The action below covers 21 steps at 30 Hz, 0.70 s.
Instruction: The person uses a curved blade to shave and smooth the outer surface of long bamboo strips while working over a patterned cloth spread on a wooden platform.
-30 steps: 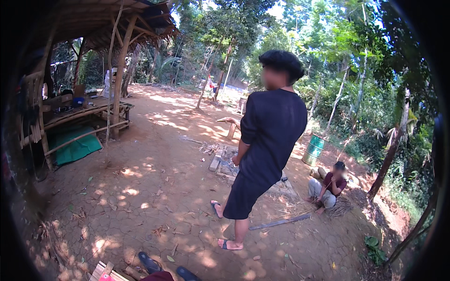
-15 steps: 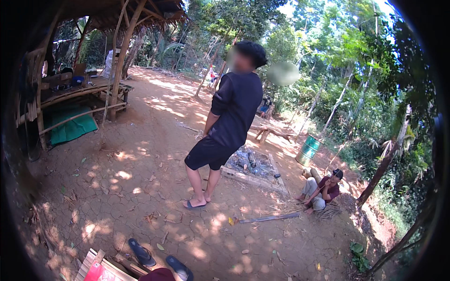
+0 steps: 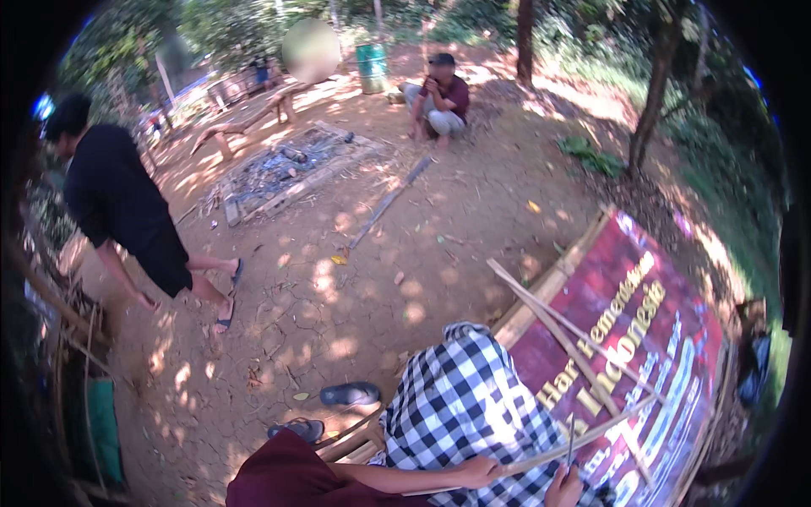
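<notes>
My left hand point(image 3: 478, 471), below a maroon sleeve point(image 3: 283, 473), is closed around a long thin bamboo strip point(image 3: 604, 429) that slants up to the right. My right hand point(image 3: 563, 490), partly cut off by the lower edge, grips what looks like a narrow knife point(image 3: 570, 441). Its blade points up beside the strip. A black-and-white checkered cloth point(image 3: 460, 397) lies under and beyond my left hand. Other bamboo strips point(image 3: 583, 372) cross each other on a dark red printed banner point(image 3: 676, 338) to the right.
Two dark slippers point(image 3: 351, 394) lie on the cracked ground. A person in black point(image 3: 127, 194) stands bent at left; another person point(image 3: 443, 97) crouches at the back. An ash-filled fire pit point(image 3: 283, 165), a long plank point(image 3: 393, 201), a log bench point(image 3: 253, 122) and a green drum point(image 3: 372, 69) are further off.
The view has swung right and down, bringing both my hands, the checkered cloth and the banner into sight. The standing person has turned to the left and leans forward.
</notes>
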Motion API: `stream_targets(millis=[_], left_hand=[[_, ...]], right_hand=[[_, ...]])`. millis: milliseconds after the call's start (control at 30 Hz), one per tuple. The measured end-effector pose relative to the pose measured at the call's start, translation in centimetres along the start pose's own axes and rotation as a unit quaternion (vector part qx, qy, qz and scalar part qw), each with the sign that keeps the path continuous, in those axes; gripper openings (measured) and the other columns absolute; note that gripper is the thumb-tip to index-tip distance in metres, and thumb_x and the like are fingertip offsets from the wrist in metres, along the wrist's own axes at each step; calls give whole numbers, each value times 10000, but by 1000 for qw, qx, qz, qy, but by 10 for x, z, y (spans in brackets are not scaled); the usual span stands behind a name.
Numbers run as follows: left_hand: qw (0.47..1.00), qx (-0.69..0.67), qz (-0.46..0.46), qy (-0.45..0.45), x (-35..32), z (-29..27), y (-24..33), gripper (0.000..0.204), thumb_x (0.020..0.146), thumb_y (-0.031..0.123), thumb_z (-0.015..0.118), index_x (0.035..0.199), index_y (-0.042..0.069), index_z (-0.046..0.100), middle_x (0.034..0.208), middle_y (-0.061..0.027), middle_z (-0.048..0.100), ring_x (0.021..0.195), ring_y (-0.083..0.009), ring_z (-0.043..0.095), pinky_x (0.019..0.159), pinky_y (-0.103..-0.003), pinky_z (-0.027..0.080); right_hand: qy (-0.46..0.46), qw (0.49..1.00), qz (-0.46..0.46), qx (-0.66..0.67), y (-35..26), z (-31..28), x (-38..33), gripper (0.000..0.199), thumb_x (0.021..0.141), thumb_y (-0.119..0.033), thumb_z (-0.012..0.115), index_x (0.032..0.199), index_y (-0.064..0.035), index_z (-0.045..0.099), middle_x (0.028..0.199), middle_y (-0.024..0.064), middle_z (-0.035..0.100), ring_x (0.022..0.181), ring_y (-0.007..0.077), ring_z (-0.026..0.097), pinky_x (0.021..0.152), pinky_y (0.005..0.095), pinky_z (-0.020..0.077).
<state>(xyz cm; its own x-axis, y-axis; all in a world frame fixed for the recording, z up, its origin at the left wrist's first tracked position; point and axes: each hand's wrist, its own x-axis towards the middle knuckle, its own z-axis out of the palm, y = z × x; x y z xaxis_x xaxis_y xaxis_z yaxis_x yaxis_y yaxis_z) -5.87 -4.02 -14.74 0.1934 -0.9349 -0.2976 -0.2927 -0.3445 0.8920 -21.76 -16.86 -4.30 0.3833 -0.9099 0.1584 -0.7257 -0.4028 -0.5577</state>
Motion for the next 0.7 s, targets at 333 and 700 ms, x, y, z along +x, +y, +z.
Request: stream_targets(millis=[333,700], left_hand=[[988,-57,-139,-44,16,-2,72,345,995,353,458,892,38,556,546,20,442,419,-54,399,365,-231,344],[990,-6,-132,-47,3,-45,123,301,995,282,474,886,16,561,491,10,472,371,-49,411,353,-219,321]], right_hand=[[-27,993,78,84,40,10,-22,311,937,-315,534,769,-53,544,571,172,564,569,392,585,516,481,434],[-24,984,-3,178,43,29,-20,376,907,-385,577,736,-51,550,578,110,578,495,332,567,453,418,427]])
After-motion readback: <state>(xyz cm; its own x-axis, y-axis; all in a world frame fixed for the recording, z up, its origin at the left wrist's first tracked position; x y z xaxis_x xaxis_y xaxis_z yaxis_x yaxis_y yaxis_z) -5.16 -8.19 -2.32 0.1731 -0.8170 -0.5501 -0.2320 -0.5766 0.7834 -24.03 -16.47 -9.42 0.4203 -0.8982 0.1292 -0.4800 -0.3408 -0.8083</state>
